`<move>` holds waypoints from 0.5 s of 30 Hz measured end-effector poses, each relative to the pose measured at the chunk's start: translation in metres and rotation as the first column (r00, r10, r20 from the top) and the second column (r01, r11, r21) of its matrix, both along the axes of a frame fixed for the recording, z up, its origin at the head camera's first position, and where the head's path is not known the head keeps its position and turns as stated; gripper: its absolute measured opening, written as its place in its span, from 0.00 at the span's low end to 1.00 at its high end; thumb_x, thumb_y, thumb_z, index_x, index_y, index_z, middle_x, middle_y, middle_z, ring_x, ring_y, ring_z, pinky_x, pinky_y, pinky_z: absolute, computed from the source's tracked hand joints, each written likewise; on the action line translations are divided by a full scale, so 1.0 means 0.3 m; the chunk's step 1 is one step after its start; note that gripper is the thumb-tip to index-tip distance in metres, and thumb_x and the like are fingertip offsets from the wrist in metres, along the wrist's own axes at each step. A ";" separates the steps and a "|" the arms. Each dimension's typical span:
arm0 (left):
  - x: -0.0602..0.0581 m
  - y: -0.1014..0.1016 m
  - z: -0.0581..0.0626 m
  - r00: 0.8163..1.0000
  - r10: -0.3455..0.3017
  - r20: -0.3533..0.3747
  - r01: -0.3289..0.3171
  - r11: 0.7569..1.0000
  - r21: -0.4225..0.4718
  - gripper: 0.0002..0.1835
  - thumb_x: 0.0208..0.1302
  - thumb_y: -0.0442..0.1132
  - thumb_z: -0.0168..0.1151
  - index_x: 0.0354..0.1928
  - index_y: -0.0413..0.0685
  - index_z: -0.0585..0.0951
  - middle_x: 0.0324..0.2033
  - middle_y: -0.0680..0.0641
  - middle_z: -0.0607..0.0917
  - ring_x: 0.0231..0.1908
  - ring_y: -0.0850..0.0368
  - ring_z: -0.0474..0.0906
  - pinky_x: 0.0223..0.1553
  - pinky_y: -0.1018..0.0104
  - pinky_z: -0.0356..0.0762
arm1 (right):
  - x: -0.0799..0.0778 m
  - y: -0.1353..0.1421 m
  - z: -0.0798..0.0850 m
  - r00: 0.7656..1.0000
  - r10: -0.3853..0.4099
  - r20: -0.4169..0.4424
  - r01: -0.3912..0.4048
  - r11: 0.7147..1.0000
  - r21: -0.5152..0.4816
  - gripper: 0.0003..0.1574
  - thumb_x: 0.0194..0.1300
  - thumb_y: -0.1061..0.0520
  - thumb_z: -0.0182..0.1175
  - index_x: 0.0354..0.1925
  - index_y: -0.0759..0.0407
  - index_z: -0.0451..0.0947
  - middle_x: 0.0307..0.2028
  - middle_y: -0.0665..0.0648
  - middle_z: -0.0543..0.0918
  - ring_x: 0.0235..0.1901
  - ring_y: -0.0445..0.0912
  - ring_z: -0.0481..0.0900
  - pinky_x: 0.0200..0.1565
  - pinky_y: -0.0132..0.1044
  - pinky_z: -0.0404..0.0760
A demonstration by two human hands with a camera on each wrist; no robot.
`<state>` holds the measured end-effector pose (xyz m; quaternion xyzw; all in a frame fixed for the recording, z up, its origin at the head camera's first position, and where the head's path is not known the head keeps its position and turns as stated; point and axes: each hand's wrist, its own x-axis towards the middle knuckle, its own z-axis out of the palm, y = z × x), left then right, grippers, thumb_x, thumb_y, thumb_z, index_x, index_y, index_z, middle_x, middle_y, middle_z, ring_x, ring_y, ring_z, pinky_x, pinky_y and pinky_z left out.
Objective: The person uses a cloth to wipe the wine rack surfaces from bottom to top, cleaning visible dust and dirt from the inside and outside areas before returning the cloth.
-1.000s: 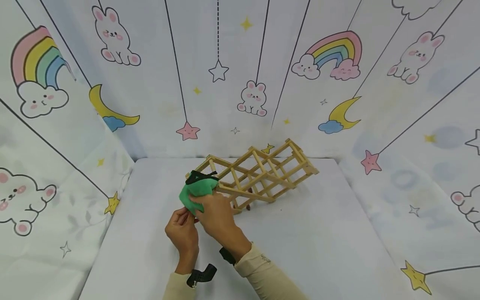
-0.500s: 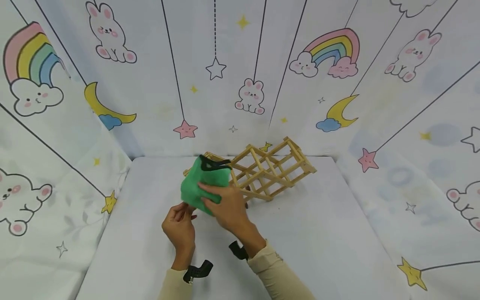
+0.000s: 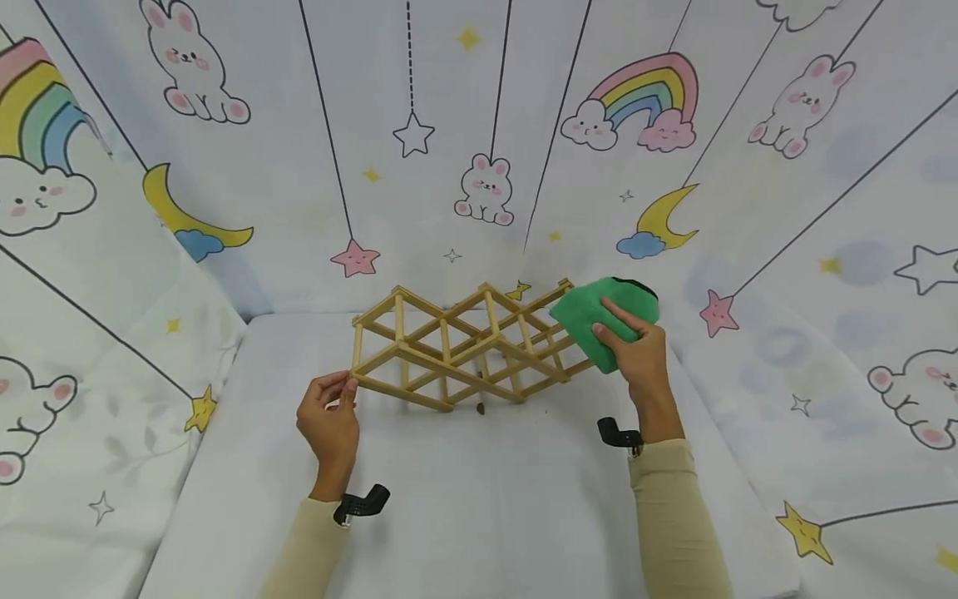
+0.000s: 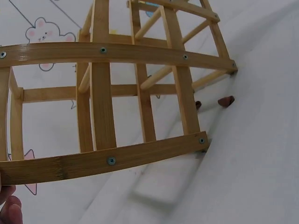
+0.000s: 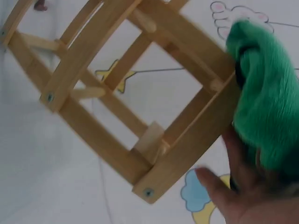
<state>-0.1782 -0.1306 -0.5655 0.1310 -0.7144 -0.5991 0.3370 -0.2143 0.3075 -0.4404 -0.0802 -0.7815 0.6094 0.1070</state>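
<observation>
A latticed wooden rack [image 3: 404, 394], built of pale slats, round dowels and screws, stretches across the far part of the table. My left hand [image 3: 329, 424] pinches its near left corner between thumb and fingers; the left wrist view shows those fingertips under the lowest slat [image 4: 84, 167]. At the rack's right end, my right hand [image 3: 645, 358] holds a green cloth [image 3: 609, 316] with black trim, which covers part of that end. In the right wrist view the cloth [image 5: 268, 93] lies against the end slat [image 5: 191, 141], the thumb apart from the wood.
Small dark brown pieces [image 4: 226, 101] lie on the white table [image 3: 479, 516] beneath the rack. A white backdrop [image 3: 299, 166] printed with bunnies, stars and rainbows rises behind and at both sides. Each wrist wears a black camera mount [image 3: 362, 503].
My right hand has carried the green cloth from the rack's left end to its right end. The left hand has stayed near the left corner, now uncovered, and the view has turned slightly right.
</observation>
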 end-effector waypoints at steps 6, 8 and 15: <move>-0.094 -0.032 0.008 1.000 0.017 0.005 -0.016 0.991 -0.131 0.08 0.70 0.35 0.72 0.48 0.41 0.89 0.40 0.41 0.94 0.34 0.68 0.81 0.32 0.82 0.73 | 0.052 0.037 -0.011 0.988 0.131 0.082 -0.136 0.989 0.056 0.35 0.68 0.44 0.74 0.71 0.37 0.79 0.81 0.60 0.62 0.74 0.61 0.71 0.52 0.31 0.83; -0.129 -0.037 0.016 1.000 0.021 0.015 -0.019 0.988 -0.155 0.08 0.70 0.35 0.72 0.48 0.41 0.90 0.41 0.40 0.94 0.34 0.61 0.83 0.35 0.79 0.74 | 0.086 0.040 0.001 0.979 0.184 0.087 -0.191 0.978 0.083 0.35 0.68 0.45 0.75 0.71 0.40 0.79 0.80 0.63 0.64 0.72 0.63 0.72 0.51 0.32 0.84; -0.200 -0.007 0.070 0.997 0.074 0.032 -0.065 0.969 -0.239 0.09 0.71 0.38 0.73 0.50 0.45 0.91 0.44 0.41 0.93 0.42 0.43 0.83 0.43 0.63 0.69 | 0.164 0.102 0.036 0.939 0.327 0.106 -0.333 0.942 0.043 0.36 0.70 0.53 0.73 0.73 0.50 0.77 0.77 0.68 0.65 0.69 0.64 0.73 0.51 0.36 0.87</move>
